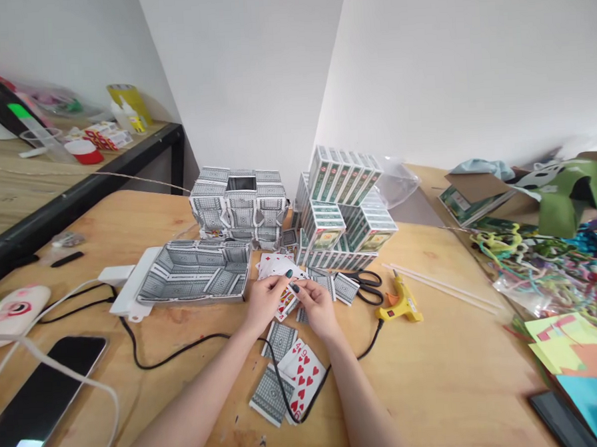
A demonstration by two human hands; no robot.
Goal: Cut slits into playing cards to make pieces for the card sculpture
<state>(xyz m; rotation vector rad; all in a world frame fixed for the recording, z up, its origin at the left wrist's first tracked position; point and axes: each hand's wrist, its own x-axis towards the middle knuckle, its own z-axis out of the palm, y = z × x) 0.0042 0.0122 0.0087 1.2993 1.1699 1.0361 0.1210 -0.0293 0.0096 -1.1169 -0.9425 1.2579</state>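
My left hand [266, 296] and my right hand [315, 305] meet over a spread of playing cards [279, 263] in the middle of the table. The fingers of both are pinched together, and a face card [285, 303] shows between and below them. Whether the fingers grip that card or something smaller cannot be made out. Nearer the front edge lie more cards, some face down [271, 393] and a nine of hearts [305, 376] face up. Left of my hands sits an open tray covered in cards [195, 272].
Behind stand a card-covered structure [240, 206] and stacked card boxes [342, 208]. Black scissors [369, 286] and a yellow glue gun [401, 303] lie right, its black cord looping between my forearms. A phone [48, 403] lies left; craft materials [540, 257] fill the far right.
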